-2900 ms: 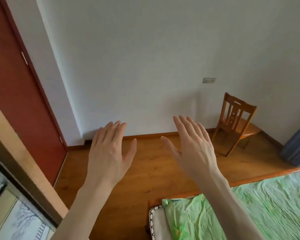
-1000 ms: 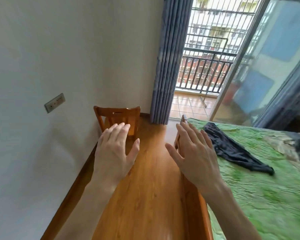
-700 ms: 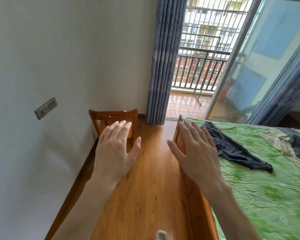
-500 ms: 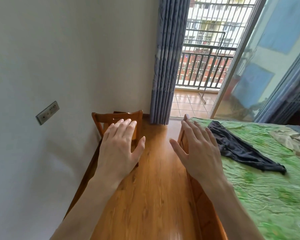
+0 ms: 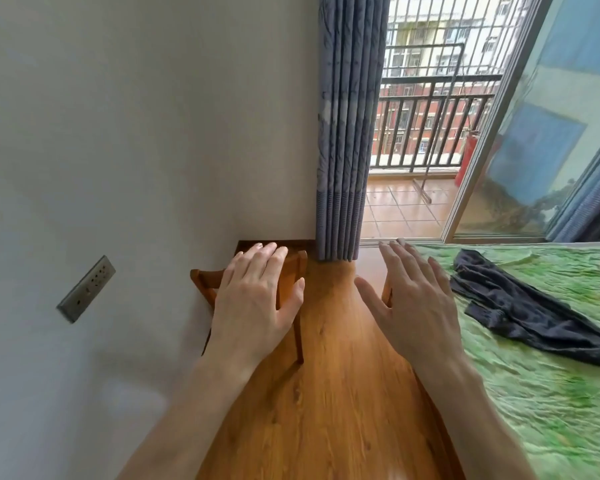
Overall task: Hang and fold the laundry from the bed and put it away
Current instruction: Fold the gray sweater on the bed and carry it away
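A dark navy garment (image 5: 530,310) lies crumpled on the bed (image 5: 534,403), which has a wrinkled green sheet and fills the right side of the view. My left hand (image 5: 257,303) and my right hand (image 5: 416,306) are held out in front of me, palms down, fingers straight, holding nothing. My right hand hovers over the bed's wooden left edge, a little left of the garment and apart from it. A pale piece of laundry just shows at the far right edge.
A wooden chair (image 5: 291,282) stands against the white wall, partly behind my left hand. A strip of wooden floor (image 5: 329,393) runs between wall and bed. A blue-grey curtain (image 5: 347,133) hangs ahead beside an open sliding door (image 5: 520,140) leading to a balcony.
My view has swung from the red door and wall round to the bed and balcony, then moved closer along the floor strip. Both hands stay raised and open throughout.
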### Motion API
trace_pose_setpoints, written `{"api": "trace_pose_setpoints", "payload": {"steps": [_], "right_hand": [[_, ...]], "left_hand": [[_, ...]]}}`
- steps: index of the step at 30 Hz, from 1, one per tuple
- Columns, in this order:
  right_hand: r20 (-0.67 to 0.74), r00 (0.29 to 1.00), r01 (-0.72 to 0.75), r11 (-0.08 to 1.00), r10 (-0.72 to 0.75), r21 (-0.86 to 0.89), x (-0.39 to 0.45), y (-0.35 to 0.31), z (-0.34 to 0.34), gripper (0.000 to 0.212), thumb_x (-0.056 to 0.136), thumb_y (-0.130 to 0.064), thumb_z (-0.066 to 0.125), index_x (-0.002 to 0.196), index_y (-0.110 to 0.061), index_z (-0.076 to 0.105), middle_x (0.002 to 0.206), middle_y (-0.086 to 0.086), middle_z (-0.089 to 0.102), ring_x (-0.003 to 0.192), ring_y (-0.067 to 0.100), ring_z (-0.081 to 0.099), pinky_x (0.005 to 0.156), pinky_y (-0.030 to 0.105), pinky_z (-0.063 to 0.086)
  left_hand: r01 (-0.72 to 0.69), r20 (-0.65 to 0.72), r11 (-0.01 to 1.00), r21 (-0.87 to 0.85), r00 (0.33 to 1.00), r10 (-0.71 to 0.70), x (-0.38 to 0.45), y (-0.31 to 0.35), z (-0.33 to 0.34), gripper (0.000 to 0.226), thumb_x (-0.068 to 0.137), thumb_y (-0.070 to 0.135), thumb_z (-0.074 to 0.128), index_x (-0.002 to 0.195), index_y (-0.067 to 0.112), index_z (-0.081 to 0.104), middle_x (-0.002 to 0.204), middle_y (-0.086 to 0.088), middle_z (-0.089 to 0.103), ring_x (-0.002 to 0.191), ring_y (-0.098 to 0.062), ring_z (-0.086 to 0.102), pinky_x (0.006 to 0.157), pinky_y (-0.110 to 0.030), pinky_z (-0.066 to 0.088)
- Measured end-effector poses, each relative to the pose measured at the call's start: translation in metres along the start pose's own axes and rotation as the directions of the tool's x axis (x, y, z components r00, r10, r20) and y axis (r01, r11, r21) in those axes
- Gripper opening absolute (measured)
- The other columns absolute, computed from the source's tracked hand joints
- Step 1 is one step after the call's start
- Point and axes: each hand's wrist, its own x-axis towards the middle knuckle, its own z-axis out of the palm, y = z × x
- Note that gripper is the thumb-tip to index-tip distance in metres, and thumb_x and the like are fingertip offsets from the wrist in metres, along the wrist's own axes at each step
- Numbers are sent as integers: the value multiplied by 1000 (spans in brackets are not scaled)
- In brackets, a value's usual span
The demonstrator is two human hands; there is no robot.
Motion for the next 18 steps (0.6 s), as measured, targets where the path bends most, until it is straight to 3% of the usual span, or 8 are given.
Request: {"api": "trace_pose_setpoints", "payload": {"steps": [10,18], "right_hand": [[6,999,-42,998,43,-49,86,22,29,77,103,-72,31,162,-23,33,168,1,35,159,20,23,127,35,2],[-21,998,-69,993,68,-101,168,53,65,79,101,-72,27,162,-21,33,167,2,37,158,20,25,130,42,11]], "left_hand": [[-63,27,996,-64,998,64,100,-7,60,62,103,59,41,146,17,58,149,-6,59,142,-28,52,120,-44,33],[-111,38,985,-133,992,117,188,-8,132,65,102,61,40,147,17,58,150,-6,59,142,-29,52,119,-45,34]]}}
